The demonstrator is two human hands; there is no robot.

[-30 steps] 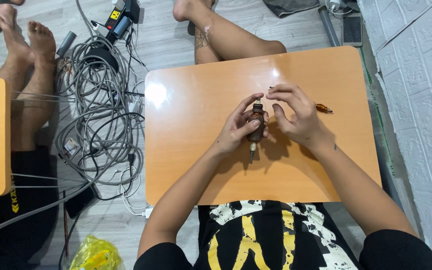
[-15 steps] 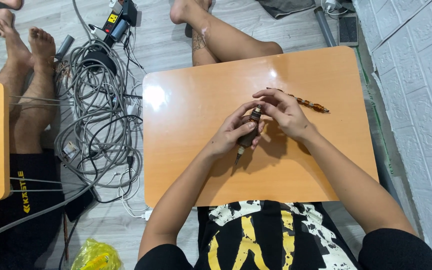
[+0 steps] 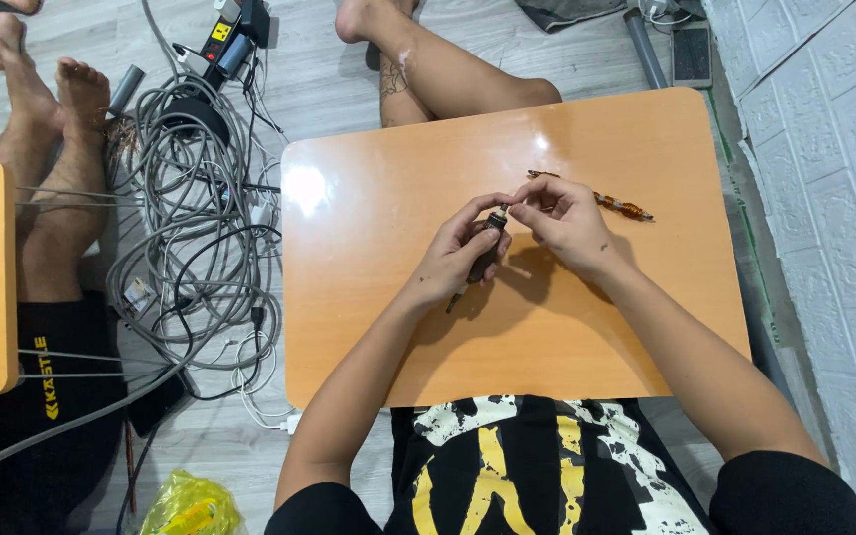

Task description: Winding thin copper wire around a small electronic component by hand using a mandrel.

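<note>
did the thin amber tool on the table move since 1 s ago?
Cannot tell for sure. The tool now shows more of its length on the table, past the right hand; the hand hid most of it earlier.

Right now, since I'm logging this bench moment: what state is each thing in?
left hand: closed around the dark pen barrel
dark pen barrel: held tilted above the table, top end up
right hand: fingertips pinching at the barrel's top
amber pen part: lying flat on the table, untouched
orange table: level
grey cables: in a tangled heap on the floor
</note>
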